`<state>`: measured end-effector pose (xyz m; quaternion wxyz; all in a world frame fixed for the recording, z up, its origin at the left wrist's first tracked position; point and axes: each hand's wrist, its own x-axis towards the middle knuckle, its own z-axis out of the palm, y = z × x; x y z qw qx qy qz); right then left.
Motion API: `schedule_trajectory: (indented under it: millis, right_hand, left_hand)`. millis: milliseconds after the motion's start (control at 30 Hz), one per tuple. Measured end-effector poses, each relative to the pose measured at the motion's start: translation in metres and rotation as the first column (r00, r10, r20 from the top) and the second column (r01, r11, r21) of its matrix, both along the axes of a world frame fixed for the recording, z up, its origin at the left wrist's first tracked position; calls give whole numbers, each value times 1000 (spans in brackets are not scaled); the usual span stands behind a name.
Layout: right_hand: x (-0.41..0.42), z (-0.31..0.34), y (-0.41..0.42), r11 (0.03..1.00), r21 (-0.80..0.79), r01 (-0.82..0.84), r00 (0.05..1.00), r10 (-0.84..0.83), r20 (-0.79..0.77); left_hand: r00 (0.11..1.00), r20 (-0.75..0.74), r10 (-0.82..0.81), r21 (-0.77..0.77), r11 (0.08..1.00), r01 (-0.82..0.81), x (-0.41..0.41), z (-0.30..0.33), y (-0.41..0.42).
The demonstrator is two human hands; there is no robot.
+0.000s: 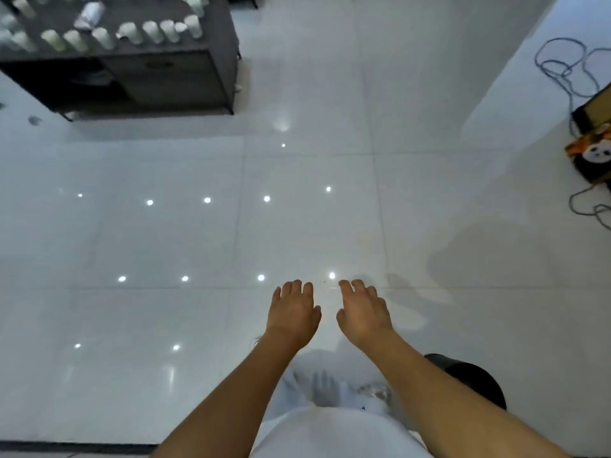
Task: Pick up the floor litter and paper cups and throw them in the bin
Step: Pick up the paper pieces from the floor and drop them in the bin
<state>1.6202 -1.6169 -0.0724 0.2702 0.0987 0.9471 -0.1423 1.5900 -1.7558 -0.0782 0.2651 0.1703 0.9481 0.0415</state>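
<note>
Listing paper cups (pixel 102 36) first: you have them standing in rows on the dark table (pixel 185 57) far off at upper left, with something crumpled (pixel 88 15) among them. Small litter specks (pixel 33 120) lie on the floor (pixel 165 242) beside it. Your left hand (pixel 292 312) and right hand (pixel 362 312) hang forward, fingers relaxed, holding nothing, probably ready to reach. No bin identifiable; cable (pixel 562 67) and box (pixel 591 143) at right.

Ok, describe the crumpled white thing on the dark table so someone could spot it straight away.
Find the dark low table at upper left, covered with upright white paper cups. Near its back edge lies a crumpled white wad. Unlike the cups, it is crushed and shapeless.
</note>
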Motion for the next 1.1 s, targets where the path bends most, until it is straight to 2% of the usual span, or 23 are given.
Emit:
schedule_trajectory:
  millis: [200,400,700,1100]
  right_hand:
    - [-78,-1,-155,976,-24,-216,976,216,-6]
    - [-138,1,-288,885,-63,-461,887,460,-39]
    - [-257,-10,-385,782,-52,-621,783,622,16]
    - [-510,6,-528,654,-15,-757,654,757,-11]
  left_hand:
    - [975,34,222,-36,975,-220,-40,2,-161]
    - [896,30,442,-48,896,-441,-71,6,-289]
    - [752,58,657,-22,754,-657,-153,-4,-385]
    - [579,13,815,27,578,-815,-377,12,-516]
